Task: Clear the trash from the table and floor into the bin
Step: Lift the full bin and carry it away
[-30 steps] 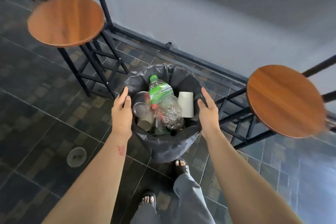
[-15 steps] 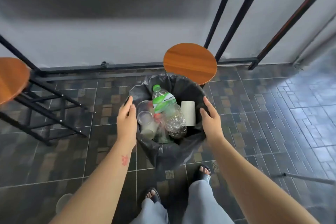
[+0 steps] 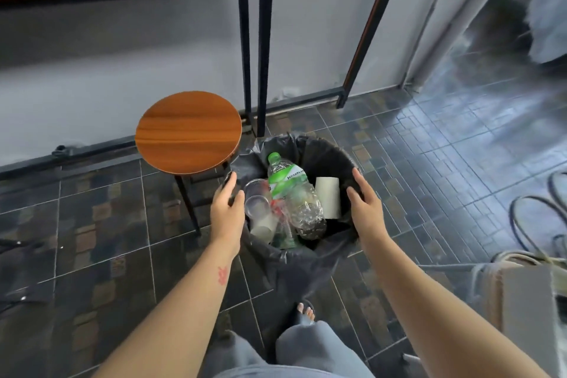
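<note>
Black-lined bin [image 3: 310, 258] sits between my hands: left hand [image 3: 227, 212] and right hand [image 3: 365, 209] clasp its rim, fingers curled. I've carried it past the stool [image 3: 188, 132]; trash seems gathered.

Bin [image 3: 310, 258], stool [image 3: 188, 132] on tiled floor [image 3: 429, 181]

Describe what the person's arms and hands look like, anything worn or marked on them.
Both forearms are bare, with no sleeves, gloves, watch or rings in view. The left hand has a small red mark on the forearm just below the wrist. The right hand and its forearm show no markings.
</note>
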`<state>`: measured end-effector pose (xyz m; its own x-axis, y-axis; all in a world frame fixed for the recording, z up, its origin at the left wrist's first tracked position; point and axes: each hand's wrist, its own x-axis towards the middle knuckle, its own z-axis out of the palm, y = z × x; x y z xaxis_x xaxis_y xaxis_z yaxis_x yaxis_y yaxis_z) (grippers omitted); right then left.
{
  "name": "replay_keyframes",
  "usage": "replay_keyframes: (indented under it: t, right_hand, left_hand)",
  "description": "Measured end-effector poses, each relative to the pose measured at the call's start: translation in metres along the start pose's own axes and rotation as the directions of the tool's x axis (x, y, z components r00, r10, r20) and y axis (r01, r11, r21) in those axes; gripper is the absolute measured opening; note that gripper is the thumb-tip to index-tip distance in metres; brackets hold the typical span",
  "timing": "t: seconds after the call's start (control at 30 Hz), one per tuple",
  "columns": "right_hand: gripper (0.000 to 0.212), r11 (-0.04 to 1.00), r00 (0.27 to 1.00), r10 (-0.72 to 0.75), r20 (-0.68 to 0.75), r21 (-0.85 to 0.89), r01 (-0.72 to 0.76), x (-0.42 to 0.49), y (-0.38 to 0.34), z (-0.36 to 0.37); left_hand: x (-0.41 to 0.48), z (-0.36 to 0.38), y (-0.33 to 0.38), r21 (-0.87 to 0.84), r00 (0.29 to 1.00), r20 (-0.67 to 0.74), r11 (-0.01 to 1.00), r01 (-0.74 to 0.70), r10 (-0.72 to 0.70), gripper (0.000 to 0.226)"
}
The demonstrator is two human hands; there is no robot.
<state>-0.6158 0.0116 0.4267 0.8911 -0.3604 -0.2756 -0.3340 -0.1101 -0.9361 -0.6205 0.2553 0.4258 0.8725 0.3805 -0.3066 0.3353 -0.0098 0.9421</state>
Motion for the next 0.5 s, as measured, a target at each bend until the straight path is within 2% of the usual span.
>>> replay_keyframes:
  t: [0.23,0.5]
  right_hand:
    - [0.045,1.000,0.999,0.003,-0.037,0.000,-0.003,0.125,-0.025,-0.073]
    - [0.044,1.000,1.000,0.019,0.002,-0.019,-0.019,0.293,-0.039,-0.074]
  left_hand:
    - [0.044,0.136,0.031,0.009,0.999,0.042,1.000,0.010,-0.010,0.045]
    - [0.162,0.249,0.056,0.033,1.000,0.007,0.999,0.022,-0.022,0.044]
